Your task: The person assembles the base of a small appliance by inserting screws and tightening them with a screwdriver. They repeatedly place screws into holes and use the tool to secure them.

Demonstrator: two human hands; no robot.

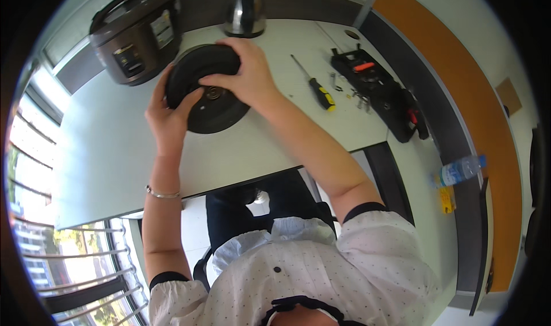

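A round black disc (215, 118), with a small ringed metal piece at its centre like a kettle's power base, is held over the near-left part of the desk. My left hand (166, 116) grips its left edge, fingers behind and thumb on the face. From the right, my right hand (251, 76) holds the upper right rim, its thumb reaching across to the centre piece. The underside is hidden. Beyond the disc stands a shiny metal kettle (245, 15). A yellow-and-black screwdriver (321, 93) lies on the desk to the right of my right hand.
A brown rice cooker (138, 36) stands at the back left. An open black tool case (381, 93) lies at the right, with small metal parts (360, 99) beside it. Further right are a water bottle (462, 170) and a small yellow item (447, 200). The white desk's (247, 159) front edge runs before me.
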